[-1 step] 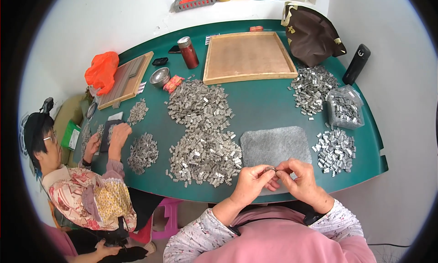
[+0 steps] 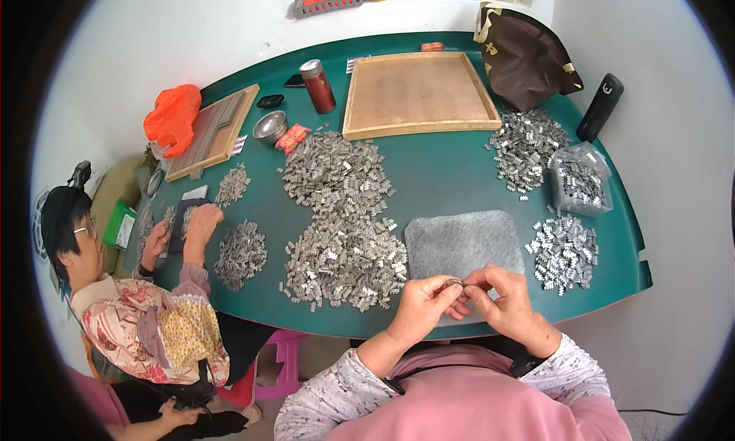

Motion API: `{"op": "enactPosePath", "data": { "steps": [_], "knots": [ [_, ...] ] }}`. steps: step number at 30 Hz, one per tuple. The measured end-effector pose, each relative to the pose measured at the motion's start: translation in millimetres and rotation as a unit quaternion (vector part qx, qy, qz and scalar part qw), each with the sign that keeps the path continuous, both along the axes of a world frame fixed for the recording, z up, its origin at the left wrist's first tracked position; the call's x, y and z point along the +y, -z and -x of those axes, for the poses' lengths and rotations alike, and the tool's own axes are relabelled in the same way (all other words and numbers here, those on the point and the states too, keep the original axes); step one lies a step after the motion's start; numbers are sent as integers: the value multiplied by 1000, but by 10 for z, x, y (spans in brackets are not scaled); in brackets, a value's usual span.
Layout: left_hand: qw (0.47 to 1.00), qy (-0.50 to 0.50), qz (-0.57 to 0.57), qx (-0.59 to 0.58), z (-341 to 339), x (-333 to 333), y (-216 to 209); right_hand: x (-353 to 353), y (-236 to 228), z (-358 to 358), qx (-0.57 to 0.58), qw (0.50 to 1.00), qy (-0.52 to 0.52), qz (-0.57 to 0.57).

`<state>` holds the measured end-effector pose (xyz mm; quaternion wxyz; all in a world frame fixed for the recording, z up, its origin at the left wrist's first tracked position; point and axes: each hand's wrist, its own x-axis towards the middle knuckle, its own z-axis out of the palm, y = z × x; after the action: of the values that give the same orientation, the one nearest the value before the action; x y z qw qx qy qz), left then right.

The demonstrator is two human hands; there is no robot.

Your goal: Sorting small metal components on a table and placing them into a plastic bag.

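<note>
Over the near edge of a grey felt mat [image 2: 467, 242], my left hand [image 2: 419, 307] and my right hand [image 2: 505, 302] meet fingertip to fingertip. Both are closed in a pinch on a small dark metal piece [image 2: 455, 282] with a curved outline. Fingers cover most of it, so its exact kind does not show. Left of the mat lies a large heap of small notched silver metal pieces [image 2: 344, 265], joined to another heap [image 2: 337, 173] behind it. To the right of my hands is a smaller pile of shinier notched pieces [image 2: 564, 253].
A shallow wooden tray [image 2: 421, 132], a red flask [image 2: 318, 89] and a steel bowl [image 2: 269, 127] stand farther back on the green table [image 2: 436, 181]. At right are a plastic tub of pieces [image 2: 582, 192], a brown bag [image 2: 528, 66] and a black bottle [image 2: 597, 108]. A co-worker [image 2: 145, 288] sits at left.
</note>
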<state>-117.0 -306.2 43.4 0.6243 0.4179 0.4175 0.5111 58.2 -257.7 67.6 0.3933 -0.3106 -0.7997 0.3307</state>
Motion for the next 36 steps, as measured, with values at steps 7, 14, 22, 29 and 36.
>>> {"op": "enactPosePath", "data": {
  "steps": [7,14,22,29,36],
  "knots": [
    [999,-23,1,32,-43,-61,6,-40,18,-8,10,1000,-8,8],
    [1000,-16,17,-20,-17,-64,32,-78,-3,-27,4,999,-6,34],
    [999,-20,15,-25,-21,-59,21,-42,3,11,14,1000,-5,10],
    [1000,-20,-1,-9,37,-53,28,-23,0,80,15,1000,2,-27],
    [1000,-16,14,-1,140,-36,43,13,114,34,35,999,1,6]
  ]
}}
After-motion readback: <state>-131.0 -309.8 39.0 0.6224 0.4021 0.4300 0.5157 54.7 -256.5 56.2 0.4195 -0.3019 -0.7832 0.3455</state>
